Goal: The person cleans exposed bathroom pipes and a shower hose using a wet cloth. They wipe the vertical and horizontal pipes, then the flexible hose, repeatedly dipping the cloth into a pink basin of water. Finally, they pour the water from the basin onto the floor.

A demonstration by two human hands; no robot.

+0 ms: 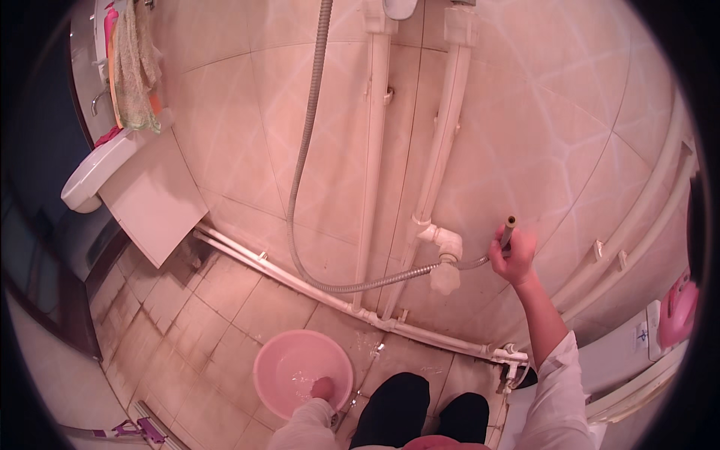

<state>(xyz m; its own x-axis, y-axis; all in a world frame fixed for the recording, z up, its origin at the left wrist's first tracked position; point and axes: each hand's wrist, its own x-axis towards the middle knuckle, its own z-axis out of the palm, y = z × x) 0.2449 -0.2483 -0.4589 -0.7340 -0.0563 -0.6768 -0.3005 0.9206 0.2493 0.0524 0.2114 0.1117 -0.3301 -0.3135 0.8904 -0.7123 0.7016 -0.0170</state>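
My right hand (pixel 513 256) grips the free end of a flexible metal shower hose (pixel 394 277), raised beside the tiled wall. The threaded end fitting (pixel 510 225) points upward above my fist, with no shower head on it. From my hand the hose passes by a white valve knob (pixel 446 279), sags, then climbs out of the top of the view. My left hand (pixel 323 388) is low, at the near inner side of a pink plastic basin (pixel 270 351) on the floor. Some water glints in the basin. The left fingers are not distinct.
White pipes (pixel 374 169) run up the wall and along its foot (pixel 315 294). At left is a washbasin (pixel 87 188) with a towel (pixel 135 67) above. A toilet tank (pixel 619 349) with a pink bottle (pixel 678 312) is at right. A purple-and-grey mop (pixel 149 428) lies at lower left.
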